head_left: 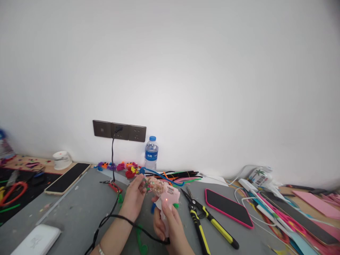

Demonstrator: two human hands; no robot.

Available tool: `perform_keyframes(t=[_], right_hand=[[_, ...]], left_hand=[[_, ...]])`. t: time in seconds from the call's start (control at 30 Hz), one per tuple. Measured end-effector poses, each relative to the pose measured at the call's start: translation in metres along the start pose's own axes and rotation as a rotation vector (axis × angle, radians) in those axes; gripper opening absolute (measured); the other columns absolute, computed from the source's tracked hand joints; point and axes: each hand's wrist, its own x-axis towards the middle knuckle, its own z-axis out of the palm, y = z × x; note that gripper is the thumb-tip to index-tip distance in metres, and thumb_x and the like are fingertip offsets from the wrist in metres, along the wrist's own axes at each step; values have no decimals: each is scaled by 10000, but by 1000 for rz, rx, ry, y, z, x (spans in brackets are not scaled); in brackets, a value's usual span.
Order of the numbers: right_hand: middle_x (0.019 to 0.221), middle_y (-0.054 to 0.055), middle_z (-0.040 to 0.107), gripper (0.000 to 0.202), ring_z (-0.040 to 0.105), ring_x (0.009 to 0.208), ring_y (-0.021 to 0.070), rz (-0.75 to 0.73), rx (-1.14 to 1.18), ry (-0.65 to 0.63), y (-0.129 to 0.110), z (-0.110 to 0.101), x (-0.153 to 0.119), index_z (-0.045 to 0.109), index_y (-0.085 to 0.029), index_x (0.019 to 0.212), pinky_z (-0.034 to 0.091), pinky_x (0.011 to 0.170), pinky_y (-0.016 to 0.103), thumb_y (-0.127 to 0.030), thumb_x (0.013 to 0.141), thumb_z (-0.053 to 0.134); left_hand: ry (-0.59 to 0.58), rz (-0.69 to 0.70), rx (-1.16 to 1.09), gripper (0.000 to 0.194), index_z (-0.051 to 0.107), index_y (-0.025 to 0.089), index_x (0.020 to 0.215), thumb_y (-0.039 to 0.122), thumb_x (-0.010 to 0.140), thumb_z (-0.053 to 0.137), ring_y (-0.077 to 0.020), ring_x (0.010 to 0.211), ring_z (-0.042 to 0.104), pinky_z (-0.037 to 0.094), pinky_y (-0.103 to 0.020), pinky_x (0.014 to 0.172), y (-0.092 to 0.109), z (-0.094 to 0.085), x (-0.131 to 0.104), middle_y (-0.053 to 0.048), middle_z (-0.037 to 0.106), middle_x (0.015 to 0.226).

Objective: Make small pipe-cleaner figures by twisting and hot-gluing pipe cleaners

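My right hand [170, 221] is wrapped around the handle of a pink hot glue gun [172, 194], whose small orange light is lit. Its messy, glue-crusted front points left, close to the fingertips of my left hand [135, 196]. Those fingers are pinched together at the coiled end of a blue pipe cleaner [162, 176], whose stem stretches right behind the glue gun. The nozzle tip is hard to make out, and so is any contact with the coil. A black cord [127, 220] runs from the gun's handle across my left forearm.
Yellow-black pliers [198, 212] and a pink-cased phone [228, 208] lie right of my hands. Behind are a water bottle [151, 154], pipe cleaner bundles [186, 175] and a wall socket [119, 131]. Left lie another phone [68, 179] and a white power bank [37, 241].
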Motion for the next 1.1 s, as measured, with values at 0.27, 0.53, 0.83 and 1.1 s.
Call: perform_keyframes(t=[0.27,0.53,0.83,1.1], right_hand=[[385,-139,321,609,180,268,9,-4,-71,73,-13,5,1,569,-163,922,159,289,144,-713,671,637],[416,-127,340,579,212,294,13,-29,-108,128,-18,5,-1,561,-164,920,174,323,153,-704,716,604],[422,-120,359,541,220,311,21,-45,-110,164,-19,4,-2,540,-172,888,179,333,163,-680,722,623],[431,-119,352,500,224,323,23,-56,-111,184,-18,4,-3,505,-188,839,200,336,156,-665,739,619]], left_hand=[[43,49,28,176,685,154,651,138,555,832,-85,565,577,393,-173,465,5,8,-13,31,646,632],[28,43,42,268,709,157,631,200,440,892,-77,575,558,405,-166,481,5,12,-21,35,644,626],[-21,45,55,372,725,153,665,285,382,925,-78,613,574,435,-160,501,-2,7,-19,32,669,656],[-28,58,72,387,721,156,652,301,360,929,-72,594,557,439,-164,506,-2,9,-19,44,662,635]])
